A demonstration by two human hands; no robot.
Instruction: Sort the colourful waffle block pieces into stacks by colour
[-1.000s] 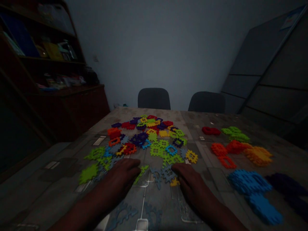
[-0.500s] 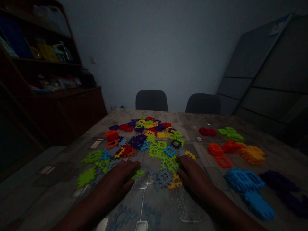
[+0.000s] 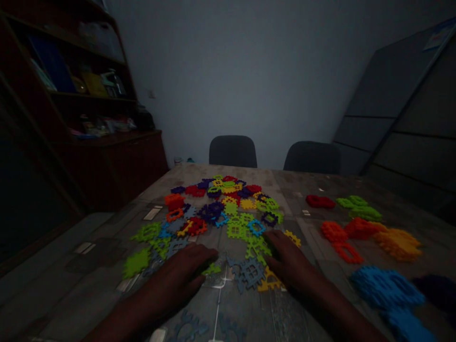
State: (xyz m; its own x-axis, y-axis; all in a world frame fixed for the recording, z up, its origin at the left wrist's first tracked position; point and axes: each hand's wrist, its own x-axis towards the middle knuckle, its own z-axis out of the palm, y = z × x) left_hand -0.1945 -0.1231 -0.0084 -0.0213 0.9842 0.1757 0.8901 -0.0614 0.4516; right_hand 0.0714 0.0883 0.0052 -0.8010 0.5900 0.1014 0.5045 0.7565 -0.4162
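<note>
Grey waffle block, long axis crosswise

Left hand and right hand flat, fingers spread.

Patterned table, scattered plastic interlocking pieces

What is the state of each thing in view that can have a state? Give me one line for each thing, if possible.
Left hand: open, palm down, beside a small green piece.
Right hand: open, palm down, among the loose pieces.
Loose plastic pieces: mixed colours, scattered.
Blue pieces: grouped together, apart from the loose pieces.
Orange pieces: grouped together.
Chair: upright.
Large board: tilted against the wall.
</note>
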